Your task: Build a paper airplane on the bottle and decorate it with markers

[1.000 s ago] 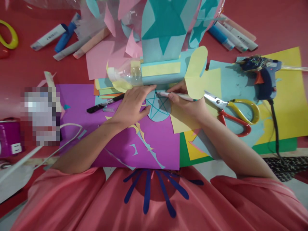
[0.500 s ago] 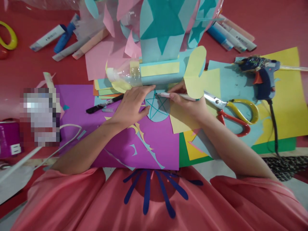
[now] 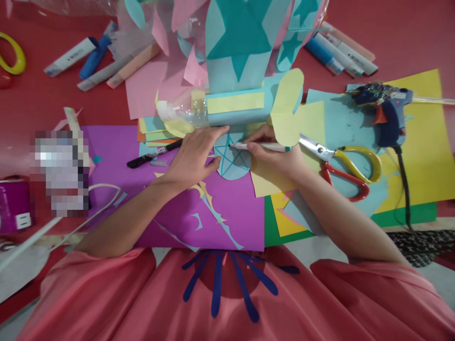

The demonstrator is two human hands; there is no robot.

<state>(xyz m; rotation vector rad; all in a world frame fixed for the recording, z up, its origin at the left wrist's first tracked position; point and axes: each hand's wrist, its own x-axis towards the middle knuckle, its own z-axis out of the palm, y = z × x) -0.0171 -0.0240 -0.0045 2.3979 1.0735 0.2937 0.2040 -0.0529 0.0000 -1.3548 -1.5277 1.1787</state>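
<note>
Worn on your head, the one camera looks forward and steeply down past your chest, with your pink shirt [image 3: 142, 293] filling the bottom of the view and your forearms [image 3: 320, 203] reaching up from its lower corners. It is near enough that your left hand [image 3: 192, 154] and right hand [image 3: 279, 158] sit close to the middle. You also get a wide stretch of the red table [image 3: 31, 99], from a yellow handle loop [image 3: 22, 59] cut by the left edge to the glue gun [image 3: 394, 113] toward the right.
</note>
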